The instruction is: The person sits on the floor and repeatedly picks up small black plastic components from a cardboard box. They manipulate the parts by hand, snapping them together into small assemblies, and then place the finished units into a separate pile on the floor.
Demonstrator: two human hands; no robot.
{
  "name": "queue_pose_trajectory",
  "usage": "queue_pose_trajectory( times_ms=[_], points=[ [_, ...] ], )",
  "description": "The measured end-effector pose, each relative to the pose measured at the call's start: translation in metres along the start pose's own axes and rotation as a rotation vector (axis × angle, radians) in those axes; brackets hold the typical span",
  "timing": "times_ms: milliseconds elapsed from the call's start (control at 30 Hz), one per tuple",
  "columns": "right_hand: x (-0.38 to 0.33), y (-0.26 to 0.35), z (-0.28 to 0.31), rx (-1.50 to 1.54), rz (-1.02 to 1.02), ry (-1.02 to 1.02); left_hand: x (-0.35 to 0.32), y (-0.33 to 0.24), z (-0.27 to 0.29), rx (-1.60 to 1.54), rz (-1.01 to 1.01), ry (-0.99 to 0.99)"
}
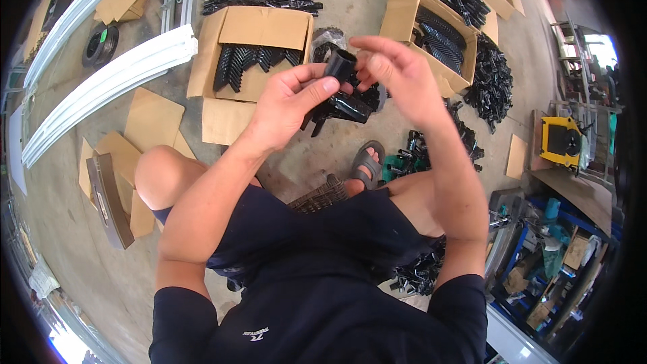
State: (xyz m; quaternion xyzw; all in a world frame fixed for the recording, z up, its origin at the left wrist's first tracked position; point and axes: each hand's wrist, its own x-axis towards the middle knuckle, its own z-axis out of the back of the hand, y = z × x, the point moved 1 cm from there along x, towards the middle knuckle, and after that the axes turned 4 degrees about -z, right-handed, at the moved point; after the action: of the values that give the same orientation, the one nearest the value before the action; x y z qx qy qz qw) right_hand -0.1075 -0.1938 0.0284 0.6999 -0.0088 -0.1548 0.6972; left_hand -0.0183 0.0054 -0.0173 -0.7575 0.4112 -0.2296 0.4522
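We hold the tube [341, 66] up in front of us, above the floor [74, 249], with the thumb and fingers of the left hand [286, 101] narrowed round its side. The right hand [399, 73] is beside the tube's mouth, fingers bent and partly spread; we cannot tell whether they touch the rim or pinch something small. A black part [350, 106] shows just below, and we cannot tell whether it joins the tube. To work neatly, we should keep the left thumb firm and clear of the mouth, tilt the mouth toward our eyes, and bring the right fingers in along the tube's length, as a sideways push might make so glossy a surface slip

The floor is grey and smooth-looking. Ahead, the left box [263, 27] and right box [399, 17] hold black strips [236, 67], and a pile [490, 87] lies beside the right one. White rails [118, 91] stretch away at our left; a yellow machine [561, 143] stands at our right
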Motion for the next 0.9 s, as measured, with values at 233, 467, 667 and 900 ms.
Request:
queue_pose_trajectory(
  times_ms=[233,467,667,900],
  points=[
    [0.090,-0.146,0.082,-1.010,-0.122,-0.047,-0.007,-0.008,0.015,-0.065,0.104,-0.149],
    [0.088,-0.408,0.090,-1.208,-0.385,-0.024,-0.002,-0.002,0.020,-0.288,0.128,-0.083],
    [0.079,-0.375,0.049,-1.274,-0.368,-0.053,-0.002,-0.007,0.018,-0.257,0.178,-0.073],
    [0.079,-0.378,0.066,-1.199,-0.298,-0.152,0.003,-0.004,0.018,-0.266,0.207,-0.021]
  ],
)
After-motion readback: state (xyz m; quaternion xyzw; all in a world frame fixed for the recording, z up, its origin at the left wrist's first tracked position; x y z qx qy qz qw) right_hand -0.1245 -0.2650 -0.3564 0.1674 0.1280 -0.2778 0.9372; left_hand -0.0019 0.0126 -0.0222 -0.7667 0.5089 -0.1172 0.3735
